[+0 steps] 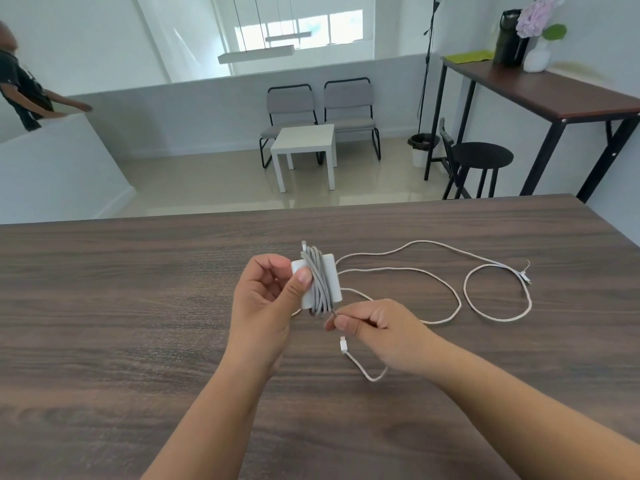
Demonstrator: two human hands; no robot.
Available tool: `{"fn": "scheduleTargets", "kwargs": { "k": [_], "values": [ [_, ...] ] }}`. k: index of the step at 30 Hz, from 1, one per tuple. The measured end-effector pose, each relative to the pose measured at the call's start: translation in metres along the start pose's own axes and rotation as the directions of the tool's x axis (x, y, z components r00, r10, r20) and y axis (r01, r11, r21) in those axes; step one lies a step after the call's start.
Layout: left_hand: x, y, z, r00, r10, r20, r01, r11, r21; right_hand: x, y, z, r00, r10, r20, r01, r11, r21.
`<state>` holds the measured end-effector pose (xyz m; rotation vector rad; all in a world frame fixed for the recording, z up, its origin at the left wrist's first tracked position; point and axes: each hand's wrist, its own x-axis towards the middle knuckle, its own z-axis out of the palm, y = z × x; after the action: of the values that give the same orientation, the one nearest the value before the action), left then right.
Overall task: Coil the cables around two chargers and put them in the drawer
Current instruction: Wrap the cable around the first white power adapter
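The left hand (268, 292) clamps the white square charger (317, 282); at five o'clock, the right hand (372, 323) pinches its grey braided cable (320, 284) and should tuck the tail snugly.

— Item one: we logged the charger (332, 271) as white, its wrapped cable (320, 282) plain grey.

— And the loose cable (460, 299)?

— We recorded it as off-white, with a white plug (343, 344).

— The table (138, 306)?

— Dark brown, streaked with wood grain. Beyond it we noted a white side table (304, 140) and a black stool (481, 157).
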<state>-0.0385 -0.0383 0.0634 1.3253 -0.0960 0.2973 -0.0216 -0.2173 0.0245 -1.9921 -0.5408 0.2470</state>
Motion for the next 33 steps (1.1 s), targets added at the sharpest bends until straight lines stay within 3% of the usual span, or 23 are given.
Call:
{"fn": "scheduleTargets", "kwargs": {
  "k": [3,6,9,14,19,24,27,33],
  "values": [
    [0.001,-0.004,0.004,0.997,0.012,-0.074,-0.009,0.999,0.045,-0.009,-0.009,-0.006,0.998,-0.057,-0.002,0.055,0.974,-0.219],
    [0.004,-0.008,0.004,0.990,0.000,-0.141,0.007,0.999,0.048,-0.016,-0.021,-0.010,0.983,-0.166,0.073,0.181,0.868,-0.462],
    [0.005,-0.012,0.005,0.980,-0.016,-0.197,0.026,0.999,0.047,-0.019,-0.026,-0.013,0.975,-0.185,0.125,0.223,0.767,-0.602],
    [0.004,-0.018,0.004,0.967,-0.066,-0.245,0.076,0.997,0.030,-0.022,-0.039,-0.011,0.970,-0.160,0.184,0.241,0.750,-0.616],
    [-0.003,-0.023,0.002,0.970,-0.097,-0.223,0.127,0.983,0.129,-0.017,-0.053,-0.015,0.961,-0.152,0.230,0.267,0.713,-0.648],
    [0.006,-0.010,0.000,0.888,-0.403,-0.223,0.326,0.892,-0.312,-0.016,-0.051,-0.014,0.958,-0.142,0.248,0.272,0.715,-0.644],
    [0.009,-0.005,-0.004,0.867,-0.442,-0.231,0.311,0.841,-0.443,-0.020,-0.048,-0.012,0.966,-0.123,0.229,0.245,0.726,-0.643],
    [0.002,-0.017,-0.003,0.907,-0.357,-0.225,0.284,0.911,-0.300,-0.015,-0.062,-0.010,0.955,-0.143,0.261,0.281,0.722,-0.632]
  ]
}}
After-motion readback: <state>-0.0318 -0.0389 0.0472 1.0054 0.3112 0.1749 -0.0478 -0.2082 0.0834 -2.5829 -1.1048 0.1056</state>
